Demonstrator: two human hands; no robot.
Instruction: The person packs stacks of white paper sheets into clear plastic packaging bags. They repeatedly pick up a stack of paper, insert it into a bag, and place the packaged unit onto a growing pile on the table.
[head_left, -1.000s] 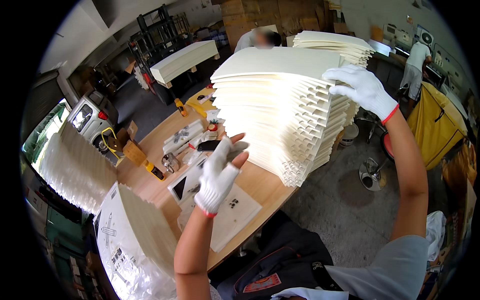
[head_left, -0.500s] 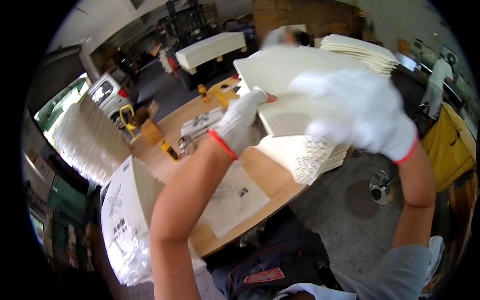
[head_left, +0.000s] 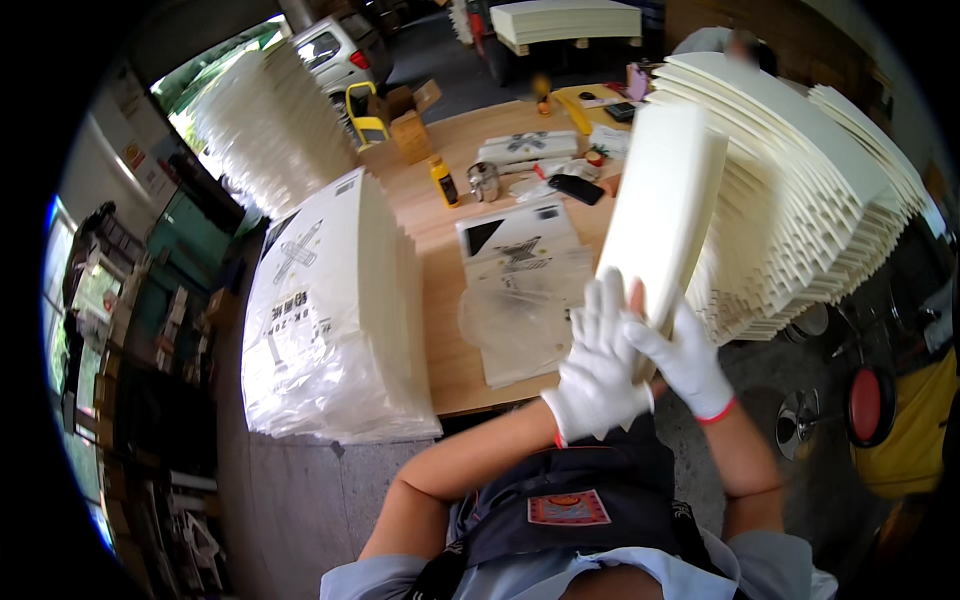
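A thick sheaf of white paper (head_left: pixel 655 200) stands tilted in front of me, its lower end between my gloved hands. My left hand (head_left: pixel 597 365) lies against its lower left side, fingers stretched out flat and a bare fingertip showing. My right hand (head_left: pixel 685 360) grips the lower right edge, thumb on the near side; its other fingers are partly hidden. Right of the sheaf rises a large staggered pile of white paper (head_left: pixel 800 150). Printed clear plastic bags (head_left: pixel 525 290) lie flat on the wooden table (head_left: pixel 450 345) to the left.
A tall pack of paper in printed plastic (head_left: pixel 320 300) stands at the table's left. Farther back are a yellow bottle (head_left: pixel 443 180), a metal jar (head_left: pixel 484 182), a phone (head_left: pixel 577 189) and a cardboard box (head_left: pixel 410 135). A red round stool (head_left: pixel 871 405) stands right. Another person (head_left: pixel 715 42) is behind the pile.
My view has swung right. The paper that lay across the pile under my hands now stands as a tilted sheaf closer to me. Both hands have come together at its lower end.
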